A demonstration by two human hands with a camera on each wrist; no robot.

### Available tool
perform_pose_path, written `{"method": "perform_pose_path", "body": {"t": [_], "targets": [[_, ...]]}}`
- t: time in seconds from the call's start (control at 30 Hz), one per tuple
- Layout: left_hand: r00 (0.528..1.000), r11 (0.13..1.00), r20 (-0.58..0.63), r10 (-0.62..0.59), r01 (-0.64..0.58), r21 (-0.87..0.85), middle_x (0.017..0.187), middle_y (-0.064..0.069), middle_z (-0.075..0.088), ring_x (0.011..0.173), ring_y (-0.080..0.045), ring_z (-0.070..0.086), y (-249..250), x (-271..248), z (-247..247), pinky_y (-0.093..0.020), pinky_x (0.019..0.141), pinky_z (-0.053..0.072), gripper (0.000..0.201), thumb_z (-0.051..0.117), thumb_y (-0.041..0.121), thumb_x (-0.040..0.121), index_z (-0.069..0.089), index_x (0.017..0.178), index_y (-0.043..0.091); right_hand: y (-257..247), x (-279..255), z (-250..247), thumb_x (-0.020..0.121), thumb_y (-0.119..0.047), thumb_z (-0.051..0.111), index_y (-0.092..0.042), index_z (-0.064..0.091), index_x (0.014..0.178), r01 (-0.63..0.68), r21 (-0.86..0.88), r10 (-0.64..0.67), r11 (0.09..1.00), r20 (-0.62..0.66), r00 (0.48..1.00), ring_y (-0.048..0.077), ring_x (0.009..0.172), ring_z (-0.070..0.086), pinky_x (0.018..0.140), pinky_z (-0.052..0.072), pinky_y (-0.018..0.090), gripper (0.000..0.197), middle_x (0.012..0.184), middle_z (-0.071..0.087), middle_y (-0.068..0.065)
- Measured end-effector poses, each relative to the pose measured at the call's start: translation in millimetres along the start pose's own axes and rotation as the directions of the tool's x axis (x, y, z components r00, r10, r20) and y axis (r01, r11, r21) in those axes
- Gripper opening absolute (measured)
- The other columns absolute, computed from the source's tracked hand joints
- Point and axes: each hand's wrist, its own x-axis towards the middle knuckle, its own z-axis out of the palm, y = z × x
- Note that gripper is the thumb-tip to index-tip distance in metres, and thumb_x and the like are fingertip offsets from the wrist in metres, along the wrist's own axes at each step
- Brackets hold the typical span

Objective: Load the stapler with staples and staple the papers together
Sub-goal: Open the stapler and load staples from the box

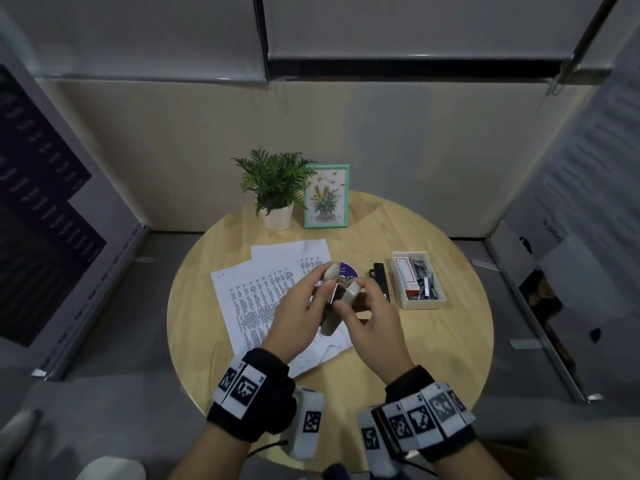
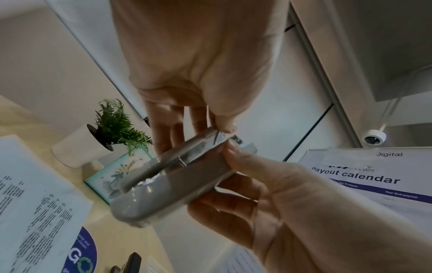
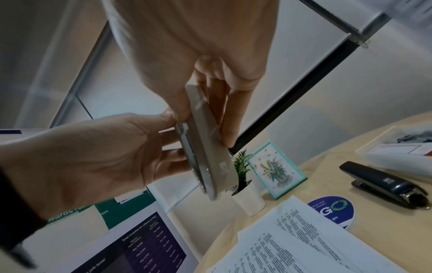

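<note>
I hold a beige stapler (image 1: 329,325) with both hands, lifted above the printed papers (image 1: 259,296) on the round wooden table (image 1: 433,341). Its lid is swung away from the rest at the hinge. My left hand (image 1: 320,284) pinches the upper part, thumb on the metal rail in the left wrist view, where the stapler (image 2: 187,177) fills the middle. My right hand (image 1: 351,296) grips the other half; in the right wrist view its fingers and thumb clamp the stapler (image 3: 208,147). A red-and-white staple box (image 1: 406,277) lies in a white tray (image 1: 420,304) on the right.
A black stapler (image 1: 381,280) lies between the tray and a round purple sticker (image 1: 349,270). A potted plant (image 1: 275,192) and a green-framed picture (image 1: 326,197) stand at the table's far edge. Partition walls and posters close in on all sides.
</note>
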Motion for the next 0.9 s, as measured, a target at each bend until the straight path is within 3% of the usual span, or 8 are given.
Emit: {"method": "perform_pose_path", "body": {"t": [0.17, 0.23, 0.3, 0.47, 0.6, 0.7, 0.77, 0.9], "targets": [[0.993, 0.998, -0.116, -0.032, 0.038, 0.050, 0.103, 0.006, 0.068, 0.093, -0.021, 0.064, -3, 13, 0, -0.046, 0.082, 0.052, 0.041, 0.030, 0.057, 0.091, 0.055, 0.116, 0.037, -7, 6, 10, 0.085, -0.001, 0.062, -0.009, 0.052, 0.092, 0.042, 0.069, -0.038, 0.997, -0.068, 0.997, -0.002, 0.064, 0.062, 0.057, 0.045, 0.005, 0.014, 0.075, 0.063, 0.005], [0.946, 0.970, -0.254, -0.202, 0.156, -0.189, 0.096, -0.002, 0.066, 0.093, -0.029, 0.063, -6, 23, -12, -0.046, 0.080, 0.053, 0.034, 0.029, 0.045, 0.097, 0.057, 0.102, 0.027, -5, 3, 13, 0.084, -0.002, 0.063, -0.011, 0.052, 0.091, 0.041, 0.109, -0.029, 0.993, -0.105, 0.994, 0.006, 0.075, 0.064, 0.062, 0.050, 0.010, 0.016, 0.081, 0.064, 0.006], [0.895, 0.874, -0.248, -0.372, 0.247, -0.420, 0.094, -0.001, 0.064, 0.094, -0.029, 0.060, -8, 32, -29, -0.040, 0.077, 0.053, 0.030, 0.028, 0.029, 0.102, 0.055, 0.098, 0.018, -3, -1, 18, 0.083, -0.004, 0.065, -0.016, 0.051, 0.091, 0.019, 0.124, -0.006, 0.992, -0.103, 0.995, 0.009, 0.084, 0.066, 0.065, 0.053, 0.014, 0.020, 0.088, 0.066, 0.004], [0.870, 0.787, -0.192, -0.454, 0.290, -0.544, 0.100, 0.001, 0.066, 0.097, -0.028, 0.062, -14, 43, -51, -0.034, 0.077, 0.054, 0.034, 0.029, 0.026, 0.103, 0.059, 0.097, 0.011, 3, -1, 21, 0.079, -0.003, 0.069, -0.011, 0.050, 0.091, 0.027, 0.116, -0.023, 0.993, -0.036, 0.999, 0.000, 0.090, 0.066, 0.072, 0.053, 0.013, 0.023, 0.095, 0.068, -0.008], [0.748, 0.418, -0.044, -0.662, 0.320, -0.851, 0.111, -0.007, 0.061, 0.087, -0.020, 0.065, -42, 52, -59, -0.031, 0.060, 0.058, 0.041, 0.033, 0.032, 0.102, 0.053, 0.119, 0.002, 3, 4, 26, 0.076, 0.000, 0.070, -0.010, 0.048, 0.086, 0.075, 0.103, -0.071, 0.992, -0.037, 0.997, 0.002, 0.094, 0.067, 0.077, 0.053, 0.016, 0.026, 0.102, 0.066, -0.009], [0.681, 0.185, 0.109, -0.724, 0.343, -0.921, 0.085, -0.006, 0.069, 0.064, -0.014, 0.068, -44, 56, -49, -0.022, 0.044, 0.054, 0.048, 0.033, 0.042, 0.099, 0.060, 0.099, 0.003, -3, 10, 38, 0.076, 0.000, 0.071, -0.005, 0.049, 0.087, 0.146, 0.091, -0.138, 0.985, -0.082, 0.987, 0.001, 0.095, 0.067, 0.075, 0.053, 0.014, 0.025, 0.101, 0.065, -0.011], [0.670, 0.064, 0.220, -0.709, 0.371, -0.927, 0.064, -0.006, 0.071, 0.060, -0.019, 0.069, -36, 58, -40, -0.030, 0.046, 0.058, 0.050, 0.035, 0.045, 0.097, 0.061, 0.089, 0.003, -2, 13, 45, 0.076, -0.003, 0.072, -0.008, 0.048, 0.085, 0.178, 0.066, -0.171, 0.982, -0.103, 0.980, 0.000, 0.091, 0.066, 0.071, 0.052, 0.013, 0.026, 0.103, 0.065, -0.016], [0.709, -0.104, 0.308, -0.634, 0.317, -0.943, 0.057, -0.010, 0.068, 0.053, -0.027, 0.070, -27, 65, -40, -0.042, 0.053, 0.058, 0.053, 0.035, 0.045, 0.097, 0.058, 0.082, 0.000, 15, 15, 50, 0.077, -0.009, 0.071, -0.014, 0.047, 0.083, 0.243, 0.031, -0.238, 0.970, -0.115, 0.964, 0.003, 0.083, 0.066, 0.067, 0.049, 0.010, 0.026, 0.112, 0.066, -0.004]]}}
